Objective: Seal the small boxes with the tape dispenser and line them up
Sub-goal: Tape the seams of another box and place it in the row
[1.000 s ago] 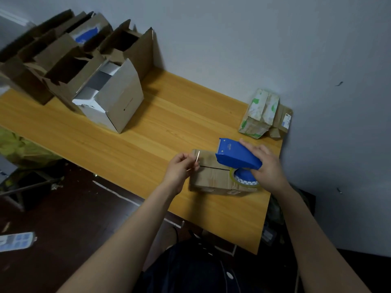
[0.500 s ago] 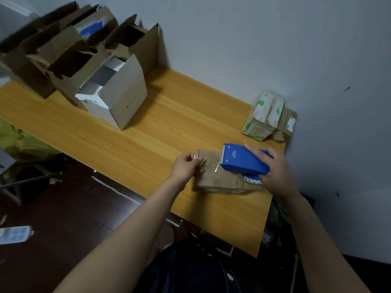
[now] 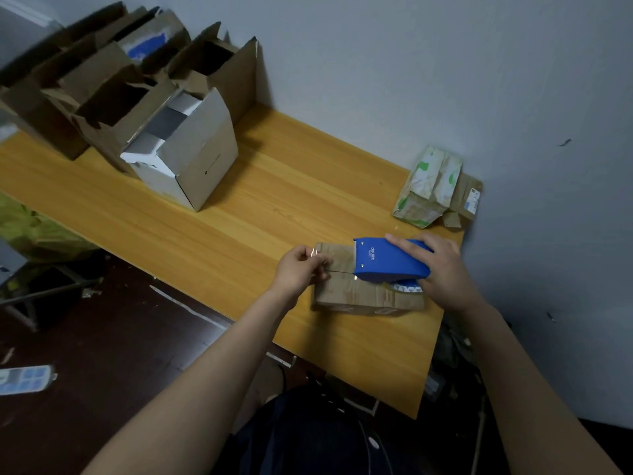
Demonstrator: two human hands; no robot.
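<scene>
Box [image 3: 356,293] rests on yellow wooden table [image 3: 239,214] against grey wall [image 3: 411,63].

Tape roll [image 3: 406,287] mostly hidden — right hand [image 3: 442,269] covers it.

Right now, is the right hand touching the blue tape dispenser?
Touching. The head view shows the right hand wrapped over the rear of the blue tape dispenser, fingers lying on its top, with the dispenser held over the small brown box.
</scene>
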